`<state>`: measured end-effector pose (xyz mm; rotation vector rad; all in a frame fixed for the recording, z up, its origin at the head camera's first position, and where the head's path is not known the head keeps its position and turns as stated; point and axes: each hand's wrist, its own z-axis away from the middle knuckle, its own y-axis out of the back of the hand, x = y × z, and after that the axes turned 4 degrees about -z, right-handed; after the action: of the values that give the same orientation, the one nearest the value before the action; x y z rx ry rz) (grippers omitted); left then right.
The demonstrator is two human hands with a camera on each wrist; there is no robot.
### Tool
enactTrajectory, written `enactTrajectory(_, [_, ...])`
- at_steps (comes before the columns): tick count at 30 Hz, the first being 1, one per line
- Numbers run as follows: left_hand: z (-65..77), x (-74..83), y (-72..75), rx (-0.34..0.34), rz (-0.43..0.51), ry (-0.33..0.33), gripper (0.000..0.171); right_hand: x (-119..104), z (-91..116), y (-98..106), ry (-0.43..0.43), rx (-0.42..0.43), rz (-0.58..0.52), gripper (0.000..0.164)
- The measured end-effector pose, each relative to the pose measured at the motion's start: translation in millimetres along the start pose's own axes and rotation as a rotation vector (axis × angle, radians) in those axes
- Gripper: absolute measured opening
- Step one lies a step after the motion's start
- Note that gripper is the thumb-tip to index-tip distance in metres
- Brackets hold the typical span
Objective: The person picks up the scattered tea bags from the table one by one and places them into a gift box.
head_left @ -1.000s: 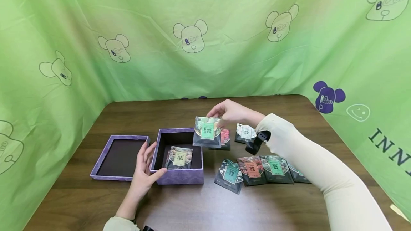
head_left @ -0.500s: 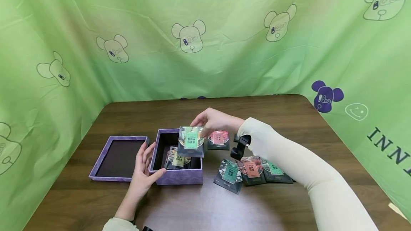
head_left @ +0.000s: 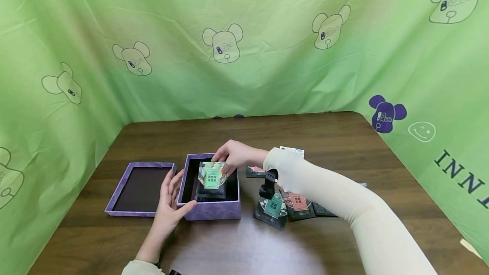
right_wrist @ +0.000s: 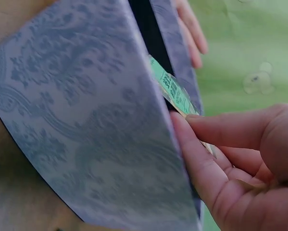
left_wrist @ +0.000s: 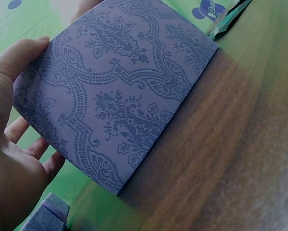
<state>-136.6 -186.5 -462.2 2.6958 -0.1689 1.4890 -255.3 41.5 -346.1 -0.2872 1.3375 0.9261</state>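
A purple patterned box (head_left: 214, 212) stands uncovered on the table, its inside dark. My left hand (head_left: 170, 200) holds it by the left front corner, thumb on the front rim and fingers along the left side; the left wrist view shows the box's patterned wall (left_wrist: 115, 91) between them. With my right hand (head_left: 238, 155) I pinch a tea sachet (head_left: 212, 179) with a green label by its right upper edge. The sachet is inside the box opening, over another sachet it now hides. In the right wrist view, thumb and finger grip the sachet (right_wrist: 171, 91) just beyond the box rim.
The purple box lid (head_left: 141, 190) lies inside-up left of the box. Right of it are a teal-labelled sachet (head_left: 272, 212), an orange-labelled sachet (head_left: 299, 205) and others partly under my right sleeve. Behind lie a pink sachet (head_left: 254, 172) and a white sachet (head_left: 293, 150).
My right hand has carried the green-labelled sachet leftward and down, from over the box's right edge into its opening. My left hand has stayed on the box.
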Motion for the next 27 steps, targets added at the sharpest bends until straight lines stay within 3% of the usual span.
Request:
enactTrajectory(12, [0.2,0.0,-0.2,-0.003,0.009,0.000,0.099,-0.9,-9.5,-20.6,-0.030,-0.078,0.065,0.046])
enactTrajectory(20, [-0.3,-0.9,-0.6,-0.002,0.012,-0.015,0.099,-1.0,-10.3,-21.6,-0.052,-0.100,0.127,0.052])
enactTrajectory(27, [-0.1,-0.9,-0.2,-0.002,0.011,-0.013,0.099,-5.8,-5.1,-15.8,-0.044,-0.104,0.179,0.047])
